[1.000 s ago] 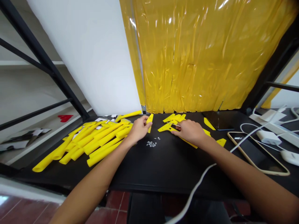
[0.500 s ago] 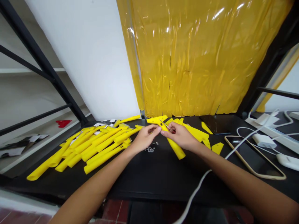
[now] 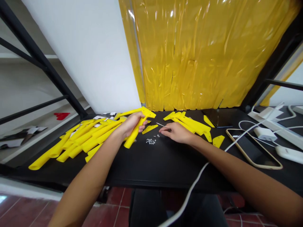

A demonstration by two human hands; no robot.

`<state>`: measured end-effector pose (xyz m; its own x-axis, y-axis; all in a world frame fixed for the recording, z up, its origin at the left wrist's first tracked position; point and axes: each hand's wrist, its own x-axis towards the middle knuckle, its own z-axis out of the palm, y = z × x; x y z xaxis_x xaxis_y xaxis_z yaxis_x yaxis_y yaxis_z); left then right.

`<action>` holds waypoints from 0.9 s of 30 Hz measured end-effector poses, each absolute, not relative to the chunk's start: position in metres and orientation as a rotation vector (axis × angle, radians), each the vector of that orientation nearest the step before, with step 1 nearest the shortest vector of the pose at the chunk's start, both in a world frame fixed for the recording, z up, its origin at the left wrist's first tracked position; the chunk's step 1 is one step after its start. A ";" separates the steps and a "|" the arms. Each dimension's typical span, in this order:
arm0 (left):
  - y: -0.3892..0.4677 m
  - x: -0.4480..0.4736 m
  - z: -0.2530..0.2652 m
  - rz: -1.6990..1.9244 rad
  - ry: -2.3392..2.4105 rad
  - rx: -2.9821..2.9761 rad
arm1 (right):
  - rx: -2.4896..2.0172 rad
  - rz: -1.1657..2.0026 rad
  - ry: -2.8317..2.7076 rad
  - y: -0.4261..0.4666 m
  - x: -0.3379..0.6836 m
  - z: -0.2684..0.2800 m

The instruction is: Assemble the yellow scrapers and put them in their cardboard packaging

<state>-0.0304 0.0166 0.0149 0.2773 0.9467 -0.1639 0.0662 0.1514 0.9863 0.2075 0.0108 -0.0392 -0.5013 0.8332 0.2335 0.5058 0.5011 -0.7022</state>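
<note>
Handle (image 3: 138, 127), yellow plastic, sits tilted in our left hand (image 3: 131, 124), fingers wrapped around its middle, above the black table (image 3: 165, 164). Our right hand (image 3: 176, 132) pinches a thin metal pin (image 3: 161, 125) at three o'clock. Small nuts (image 3: 151, 141) lie at six o'clock; more yellow handles (image 3: 82, 142) pile at nine.

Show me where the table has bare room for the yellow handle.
Bare: the table front strip, between the nuts and the near edge. Crowded: handle pile left, yellow plates behind the right hand, phone and cables right.
</note>
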 end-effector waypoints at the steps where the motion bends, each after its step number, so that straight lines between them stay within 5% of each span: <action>1: 0.018 -0.033 0.014 0.811 1.145 1.272 | -1.083 0.676 -2.247 0.016 0.207 -0.041; 13: 0.029 -0.047 0.001 0.487 1.777 1.805 | -1.074 0.593 -2.301 0.034 0.197 -0.047; 20: 0.027 -0.050 0.004 0.490 1.832 1.897 | -1.502 0.275 -1.874 0.070 0.289 -0.002; 24: 0.024 -0.045 0.005 0.447 1.837 1.937 | -2.015 0.355 -1.976 0.088 0.345 -0.013; 27: 0.023 -0.043 0.004 0.439 1.820 1.968 | -1.974 0.409 -2.050 0.096 0.356 -0.032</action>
<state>-0.0427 0.0230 0.0040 0.0926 0.9943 -0.0530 0.8610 -0.0532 0.5059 0.3556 0.0959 -0.0325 -0.0383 0.9993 -0.0041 0.9244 0.0339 -0.3799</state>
